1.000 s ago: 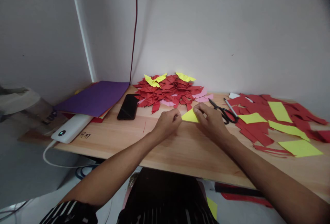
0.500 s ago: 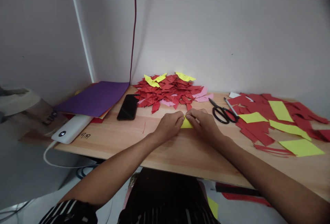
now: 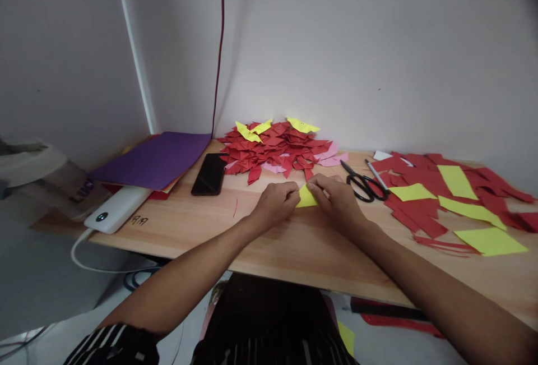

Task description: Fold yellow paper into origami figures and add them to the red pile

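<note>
Between my two hands, low over the wooden table [image 3: 269,247], is a small piece of yellow paper [image 3: 306,197]. My left hand [image 3: 275,202] pinches its left edge, with the fingers curled in. On the other side my right hand [image 3: 334,197] grips the paper between thumb and fingers. Part of the sheet is hidden behind the fingers, so its folds cannot be made out. Just beyond the hands lies a heap of folded red paper pieces [image 3: 279,146], with yellow folded pieces [image 3: 302,125] on top and pink ones [image 3: 332,155] at its edge.
Black-handled scissors [image 3: 363,185] and a pen [image 3: 376,174] lie right of my hands. Further right are red paper scraps [image 3: 416,213] and yellow sheets [image 3: 490,240]. To the left are a phone [image 3: 209,174], purple paper [image 3: 155,157] and a white power bank [image 3: 117,211] with a cable.
My right hand has shifted slightly right, and the gap between the hands is a little wider. More of the yellow paper shows. Both hands still hold it.
</note>
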